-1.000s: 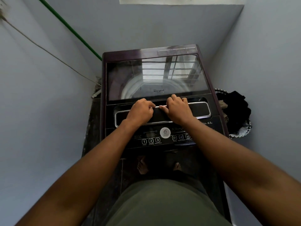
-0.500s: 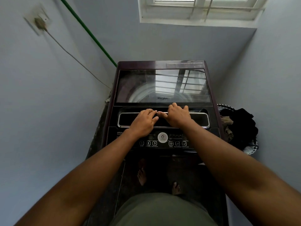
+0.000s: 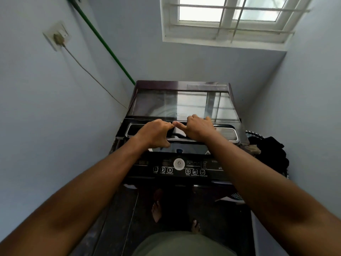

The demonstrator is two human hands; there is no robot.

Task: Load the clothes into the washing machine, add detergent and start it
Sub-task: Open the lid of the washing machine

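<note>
On the left wall a socket [image 3: 57, 35] holds a plug, its cord running down toward the washing machine [image 3: 181, 169]; a green pipe [image 3: 103, 42] slants down behind it. The machine fills the narrow pale-blue nook, its glass lid [image 3: 184, 104] lifted at the front edge. The left hand [image 3: 155, 133] and right hand [image 3: 198, 129] both curl around the lid's chrome handle [image 3: 226, 133]. A barred window [image 3: 228, 19] sits above. Dark clothes [image 3: 271, 156] lie heaped in a basket beside the machine's right side.

Both forearms are seen bare, with no sleeves, up to the left hand [image 3: 155, 134] and right hand [image 3: 198, 129]. An olive-green garment [image 3: 182, 244] is worn; the feet [image 3: 156, 209] are bare.
</note>
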